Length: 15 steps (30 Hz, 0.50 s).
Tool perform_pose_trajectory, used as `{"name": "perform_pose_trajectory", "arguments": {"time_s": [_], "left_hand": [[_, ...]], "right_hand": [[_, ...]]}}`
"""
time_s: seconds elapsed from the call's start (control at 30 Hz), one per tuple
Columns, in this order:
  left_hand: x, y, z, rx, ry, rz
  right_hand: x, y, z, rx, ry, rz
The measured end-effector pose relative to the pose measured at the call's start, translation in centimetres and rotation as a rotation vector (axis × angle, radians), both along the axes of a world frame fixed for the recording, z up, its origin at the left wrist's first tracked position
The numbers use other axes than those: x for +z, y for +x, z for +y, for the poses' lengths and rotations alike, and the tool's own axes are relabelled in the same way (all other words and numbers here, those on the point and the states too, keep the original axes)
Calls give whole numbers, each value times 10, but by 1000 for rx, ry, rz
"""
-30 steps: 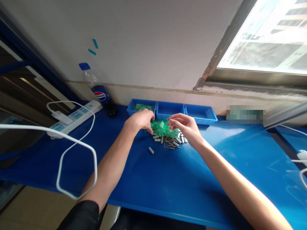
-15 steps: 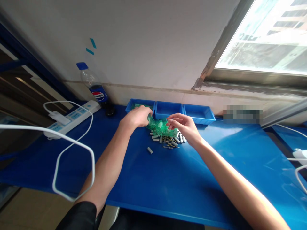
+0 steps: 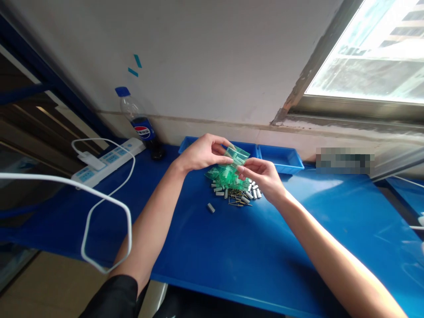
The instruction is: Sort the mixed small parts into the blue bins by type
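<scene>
Two hands on one green bag (image 3: 237, 154), held above the pile of bags (image 3: 225, 177) so both reach it: left hand (image 3: 201, 153) pinches its top, right hand (image 3: 262, 177) seemingly its lower edge

Above the blue bench (image 3: 232, 251), the left grip (image 3: 202, 152) and right grip (image 3: 261, 176) pinch 1 small green bag (image 3: 237, 154) between them, over a pile of green bags (image 3: 223, 176) and grey sleeves (image 3: 247, 194).

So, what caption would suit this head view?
Left hand and right hand hold a small green plastic bag near small grey cylinders on a blue tabletop.
</scene>
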<state>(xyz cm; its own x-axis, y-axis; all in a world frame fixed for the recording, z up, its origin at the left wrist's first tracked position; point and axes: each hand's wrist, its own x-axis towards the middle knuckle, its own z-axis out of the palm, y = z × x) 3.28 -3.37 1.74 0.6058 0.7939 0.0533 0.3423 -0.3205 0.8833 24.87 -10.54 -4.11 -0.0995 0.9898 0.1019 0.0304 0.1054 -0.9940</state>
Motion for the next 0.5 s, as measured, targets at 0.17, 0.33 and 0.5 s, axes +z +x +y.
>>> {"name": "perform_pose_trajectory", "arguments": {"time_s": [0.17, 0.33, 0.5], "left_hand": [[2, -2, 0, 1, 46, 57], [9, -13, 2, 114, 246, 173], [3, -29, 12, 439, 443, 393]], "right_hand": [[-1, -2, -1, 11, -6, 22], [-4, 0, 1, -30, 16, -7], [-3, -1, -4, -45, 161, -198]]}}
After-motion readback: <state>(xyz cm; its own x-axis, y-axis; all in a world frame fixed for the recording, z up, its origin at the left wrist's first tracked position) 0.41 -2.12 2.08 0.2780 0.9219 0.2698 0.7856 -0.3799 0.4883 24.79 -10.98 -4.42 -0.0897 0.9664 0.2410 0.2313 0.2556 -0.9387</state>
